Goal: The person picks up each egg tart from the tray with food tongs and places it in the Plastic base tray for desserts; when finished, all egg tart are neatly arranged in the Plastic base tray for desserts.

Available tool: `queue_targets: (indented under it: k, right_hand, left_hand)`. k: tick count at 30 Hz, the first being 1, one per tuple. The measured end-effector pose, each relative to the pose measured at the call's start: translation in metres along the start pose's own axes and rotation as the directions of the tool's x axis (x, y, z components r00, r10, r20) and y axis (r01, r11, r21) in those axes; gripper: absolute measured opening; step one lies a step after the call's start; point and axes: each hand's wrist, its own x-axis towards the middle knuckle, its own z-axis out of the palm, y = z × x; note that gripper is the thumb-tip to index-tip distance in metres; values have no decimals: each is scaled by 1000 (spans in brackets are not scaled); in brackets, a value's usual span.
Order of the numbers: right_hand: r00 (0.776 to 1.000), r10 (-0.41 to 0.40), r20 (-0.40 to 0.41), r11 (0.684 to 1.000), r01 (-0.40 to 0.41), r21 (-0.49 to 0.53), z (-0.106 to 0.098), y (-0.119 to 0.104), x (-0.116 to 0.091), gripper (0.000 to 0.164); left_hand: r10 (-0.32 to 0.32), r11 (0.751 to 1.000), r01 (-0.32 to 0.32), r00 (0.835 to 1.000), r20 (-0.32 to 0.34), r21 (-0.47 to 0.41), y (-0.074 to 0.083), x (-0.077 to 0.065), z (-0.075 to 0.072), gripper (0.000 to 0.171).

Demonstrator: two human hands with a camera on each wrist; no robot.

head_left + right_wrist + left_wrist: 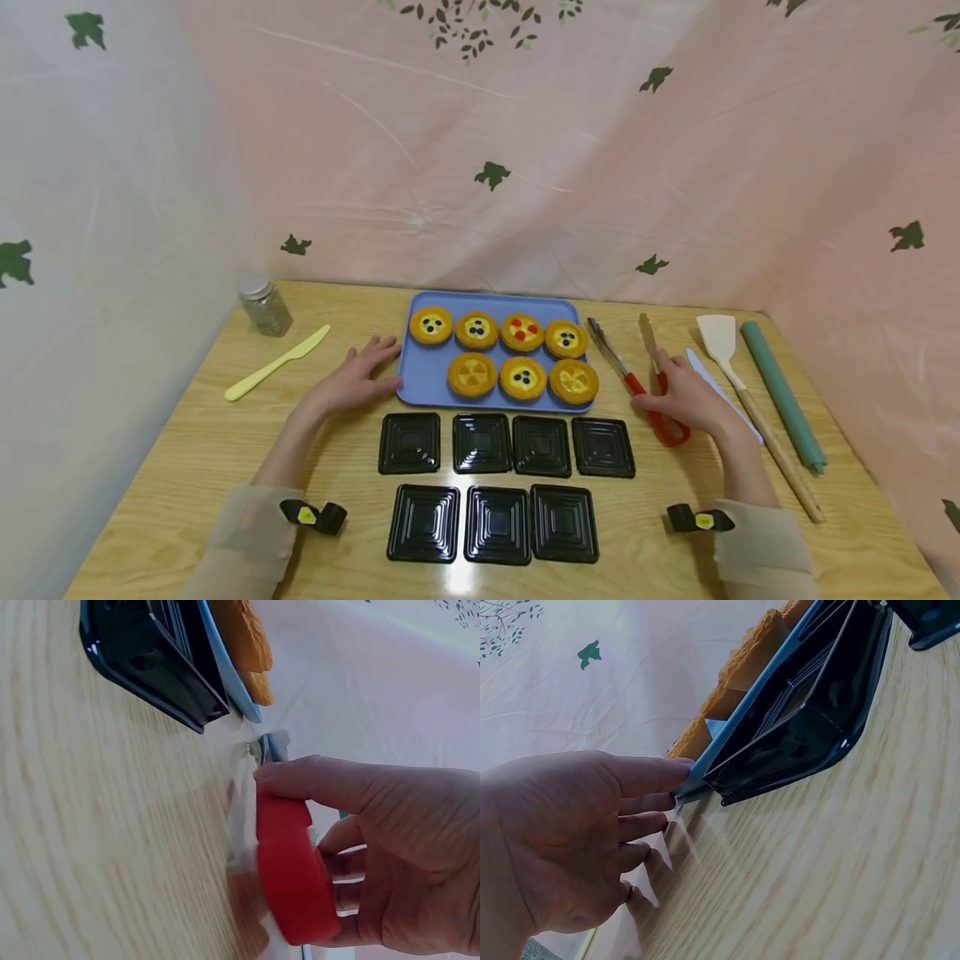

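My right hand [682,392] holds a pair of red-handled tongs [669,429], thumb on one arm and fingers on the other. The tongs' metal arms are spread, tips toward the wall. In the right wrist view, the thumb lies on the red handle [296,877]. My left hand [356,379] is at the left edge of a blue tray [427,371], fingers extended; thumb and fingertips touch or nearly touch the rim. Several egg tarts [472,375] stand on the tray in two rows, some topped with blueberries, one with red pieces [522,332].
Several black square plastic trays [408,443] lie in two rows in front. Left are a yellow knife [277,364] and a lidded glass jar [266,308]. Right are a light blue knife [708,379], a white spatula [717,335] and a green roll [783,396]. A pink cloth wall [420,208] stands behind.
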Motion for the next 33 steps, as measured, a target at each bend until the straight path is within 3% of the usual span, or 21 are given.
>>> queue_targets:
  k: [8,13,18,27,33]
  right_hand:
    - [1000,14,-13,999,-14,-34,-9,5,0,91]
    - [997,-11,-73,1000,10,-16,-18,16,-8,73]
    - [996,-37,-81,999,37,-5,-29,20,-16,74]
    - [989,-137,-57,991,136,-13,-61,-3,-16,76]
    - [980,-183,-73,979,175,-100,-75,-21,-6,77]
  left_hand:
    - [-7,1000,7,1000,0,-7,-1,-1,0,67]
    - [-3,1000,3,1000,11,-7,1,2,1,67]
    - [0,1000,0,1000,9,-10,3,3,1,66]
    - [-7,1000,7,1000,2,-17,2,0,-1,66]
    - [-12,1000,12,1000,0,-21,1,-2,-1,66]
